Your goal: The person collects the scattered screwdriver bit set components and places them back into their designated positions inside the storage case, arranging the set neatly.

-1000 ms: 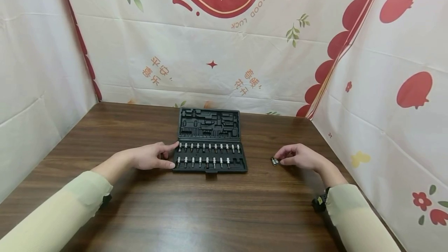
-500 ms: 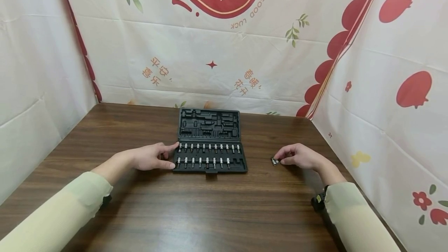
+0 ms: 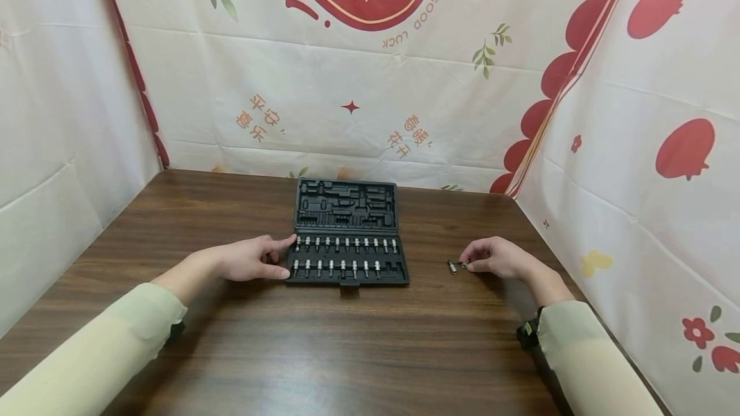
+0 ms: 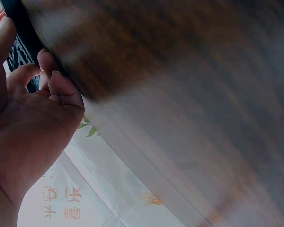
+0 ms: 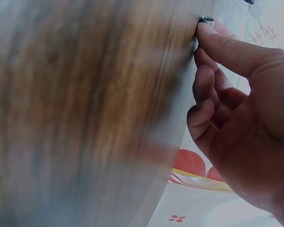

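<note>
A black socket case lies unfolded on the table, with two rows of silver bit sockets in its near half. My left hand touches the case's left side, index finger by the hinge and thumb at the front corner; its other fingers are bent, as the left wrist view shows. Right of the case, my right hand pinches a small bit socket between thumb and index finger, low over the table. A second bit socket lies on the wood just left of those fingertips.
The brown wood-grain table stretches in front of the case. Printed white cloth hangs behind it and at both sides. The case's latch tab juts toward the front edge.
My right fingertips have shifted slightly right with one bit socket, parting it from the other, which stays put. The left hand and the case have not visibly moved.
</note>
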The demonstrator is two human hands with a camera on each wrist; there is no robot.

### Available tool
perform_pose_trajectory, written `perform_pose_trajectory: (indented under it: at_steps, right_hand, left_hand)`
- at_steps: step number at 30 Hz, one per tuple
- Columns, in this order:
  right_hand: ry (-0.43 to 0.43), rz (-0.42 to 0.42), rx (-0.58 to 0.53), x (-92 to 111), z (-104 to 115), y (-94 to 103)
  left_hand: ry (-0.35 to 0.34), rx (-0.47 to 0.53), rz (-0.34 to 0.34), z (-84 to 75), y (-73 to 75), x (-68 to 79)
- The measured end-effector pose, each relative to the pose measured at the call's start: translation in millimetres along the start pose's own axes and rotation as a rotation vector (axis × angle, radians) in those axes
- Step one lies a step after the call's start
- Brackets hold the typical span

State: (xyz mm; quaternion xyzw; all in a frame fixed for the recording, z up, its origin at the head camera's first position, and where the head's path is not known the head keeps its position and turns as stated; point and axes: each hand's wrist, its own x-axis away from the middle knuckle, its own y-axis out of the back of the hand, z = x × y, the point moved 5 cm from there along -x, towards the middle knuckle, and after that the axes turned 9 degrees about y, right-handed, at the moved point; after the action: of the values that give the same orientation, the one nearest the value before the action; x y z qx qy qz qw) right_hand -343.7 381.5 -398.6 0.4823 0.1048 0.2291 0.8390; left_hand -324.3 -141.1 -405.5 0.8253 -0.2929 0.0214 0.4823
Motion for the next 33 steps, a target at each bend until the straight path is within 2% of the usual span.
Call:
perform_pose_trajectory:
  at_steps: [6, 13, 18, 27, 33]
  right_hand:
    - [0.041, -0.062, 0.053, 2.6, -3.5, 5.5]
    - [0.025, -0.141, -0.016, 2.7, 1.2, 8.3]
    - [0.037, -0.146, -0.099, -0.8, 13.8, 5.1]
    - [0.081, -0.124, -0.135, -9.0, 36.7, -5.5]
    - [0.066, -0.102, -0.179, -14.1, 41.7, -8.0]
  left_hand:
    - [0.001, 0.0, 0.003, 0.7, -0.2, -0.6]
    - [0.007, -0.006, 0.006, 0.8, 0.1, -0.5]
    - [0.013, -0.007, 0.005, 1.6, 0.0, -0.5]
    - [0.006, -0.001, 0.007, 0.6, -0.1, 0.4]
    - [-0.001, -0.001, 0.005, -0.8, 0.6, 0.9]
